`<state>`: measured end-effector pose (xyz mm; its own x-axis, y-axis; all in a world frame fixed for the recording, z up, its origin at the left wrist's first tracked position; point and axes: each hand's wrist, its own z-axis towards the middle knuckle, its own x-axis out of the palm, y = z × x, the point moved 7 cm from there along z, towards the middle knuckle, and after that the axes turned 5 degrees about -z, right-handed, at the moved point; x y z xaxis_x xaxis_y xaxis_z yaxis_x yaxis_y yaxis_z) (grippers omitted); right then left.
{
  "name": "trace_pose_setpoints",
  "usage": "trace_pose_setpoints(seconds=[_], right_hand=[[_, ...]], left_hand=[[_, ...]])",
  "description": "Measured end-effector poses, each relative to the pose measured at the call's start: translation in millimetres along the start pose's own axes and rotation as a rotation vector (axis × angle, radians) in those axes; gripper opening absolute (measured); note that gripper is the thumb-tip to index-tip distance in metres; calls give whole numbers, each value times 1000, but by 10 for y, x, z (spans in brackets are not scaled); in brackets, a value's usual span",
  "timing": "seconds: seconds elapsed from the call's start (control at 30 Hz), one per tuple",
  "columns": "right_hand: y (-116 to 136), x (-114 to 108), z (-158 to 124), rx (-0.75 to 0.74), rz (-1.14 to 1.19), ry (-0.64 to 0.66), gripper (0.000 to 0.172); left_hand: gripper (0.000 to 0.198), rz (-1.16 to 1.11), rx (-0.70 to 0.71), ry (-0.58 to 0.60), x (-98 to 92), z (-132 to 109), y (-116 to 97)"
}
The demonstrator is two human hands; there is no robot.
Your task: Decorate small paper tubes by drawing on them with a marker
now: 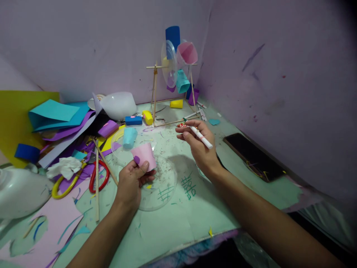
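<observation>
My left hand (134,182) is closed on a small pink paper cup (144,154) with a purple spot on its side, thumb at its lower edge. In my right hand (202,149) is a white marker (201,137), its dark green tip pointing up and left, away from the cup. A clear plastic lid (167,203) lies flat under my left hand. Green marker lines (189,187) are drawn on the table paper between my forearms. Just beyond the pink cup, a light blue paper cup (129,137) sits on another clear disc.
A stick frame (154,93) holds a clear wheel (169,67) with coloured paper cups at the back. Red-handled scissors (106,178), yellow-handled scissors (60,190), paper sheets and white bottles crowd the left. A phone (252,156) lies at the right by the wall.
</observation>
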<state>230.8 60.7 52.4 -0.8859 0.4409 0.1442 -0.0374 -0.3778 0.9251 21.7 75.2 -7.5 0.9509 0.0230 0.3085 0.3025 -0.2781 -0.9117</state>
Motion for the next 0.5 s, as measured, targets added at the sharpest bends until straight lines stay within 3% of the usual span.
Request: trace_pose_setpoints(seconds=[0.5], right_hand=[[-38,81,-70,22,-17,55,18]], left_hand=[[29,-16,-25,2,10,-1,24]])
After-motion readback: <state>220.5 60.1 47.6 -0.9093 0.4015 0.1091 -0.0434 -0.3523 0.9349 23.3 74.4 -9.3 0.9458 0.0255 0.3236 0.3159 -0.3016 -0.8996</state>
